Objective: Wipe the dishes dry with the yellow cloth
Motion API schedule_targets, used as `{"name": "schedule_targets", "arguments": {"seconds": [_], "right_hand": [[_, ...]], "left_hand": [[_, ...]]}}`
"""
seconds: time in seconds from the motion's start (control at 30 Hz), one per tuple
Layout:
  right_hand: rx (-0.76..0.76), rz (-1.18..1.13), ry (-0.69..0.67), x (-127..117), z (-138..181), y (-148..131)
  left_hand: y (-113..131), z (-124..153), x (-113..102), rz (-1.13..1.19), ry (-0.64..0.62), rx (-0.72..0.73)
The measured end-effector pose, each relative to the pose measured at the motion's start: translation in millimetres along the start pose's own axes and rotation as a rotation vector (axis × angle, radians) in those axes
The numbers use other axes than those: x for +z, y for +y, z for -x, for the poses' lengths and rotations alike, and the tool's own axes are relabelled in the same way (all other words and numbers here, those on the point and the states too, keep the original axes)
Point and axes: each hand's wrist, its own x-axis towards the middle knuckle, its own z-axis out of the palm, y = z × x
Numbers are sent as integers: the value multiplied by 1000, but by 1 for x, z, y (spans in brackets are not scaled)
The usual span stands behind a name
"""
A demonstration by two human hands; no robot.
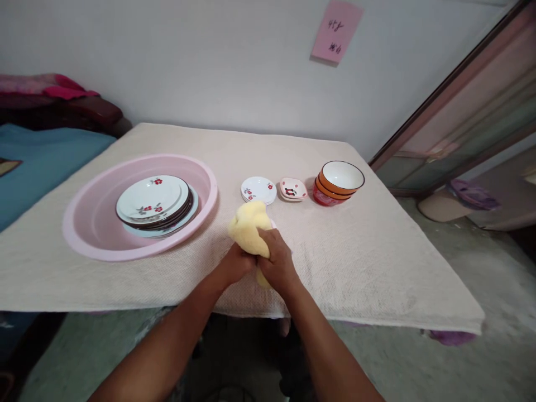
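My left hand (238, 263) is closed on a fluffy yellow cloth (250, 226), bunched up above the near part of the table. Close beside it, my right hand (277, 255) grips the same cloth from the right, and a tail of it hangs below the fingers. A thin pale pink edge shows just behind my right thumb; what it belongs to is hidden. Just past the cloth lie small white plates (260, 185) with red flowers. To their right sit small square dishes (293, 188) with a red pattern.
At left stands a pink basin (94, 223) with a stack of flowered plates (153, 198) in it. Several nested bowls (341, 177), orange and red outside, stand at right. A cream cloth (377, 268) covers the table. A pink note (336, 33) hangs on the wall.
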Motion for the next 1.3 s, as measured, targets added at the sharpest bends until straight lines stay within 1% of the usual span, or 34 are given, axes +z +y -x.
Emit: {"name": "schedule_targets", "arguments": {"seconds": [0.07, 0.17, 0.23, 0.3, 0.37, 0.43, 0.53, 0.6, 0.7, 0.8, 0.87, 1.0, 1.13, 1.23, 1.3], "right_hand": [[48, 128, 64, -3, -2, 7], [187, 293, 153, -7, -8, 21], [262, 323, 183, -9, -12, 27], [285, 295, 181, -9, -15, 29], [243, 239, 148, -7, -16, 26], [157, 182, 97, -4, -15, 20], [26, 133, 3, -2, -12, 10], [-37, 120, -66, -3, -10, 5], [-80, 110, -138, -7, -8, 0], [-81, 121, -158, -10, -5, 0], [-72, 129, -166, -12, -3, 1], [-45, 151, -172, -16, 0, 5], [-59, 159, -183, -21, 1, 7], [-83, 166, -204, -20, 3, 5], [-95, 203, -228, -19, 5, 4]], "left_hand": [[2, 1, 3, -5, -19, -17], [9, 4, 9, -6, -13, -62], [15, 6, 13, 26, -8, -61], [17, 6, 14, 67, -7, -46], [16, 6, 12, 112, -2, -59], [13, 5, 8, 176, -6, -111], [8, 4, 1, 336, 28, -228], [8, 4, -3, 466, 67, -277], [13, 3, -6, 637, 106, -306], [18, 2, -6, 742, 170, -325], [20, 1, -6, 757, 190, -323], [23, 0, -7, 706, 149, -301], [23, -2, -7, 613, 189, -266], [20, -4, -8, 628, 152, -332], [18, -5, -9, 587, 163, -361]]}}
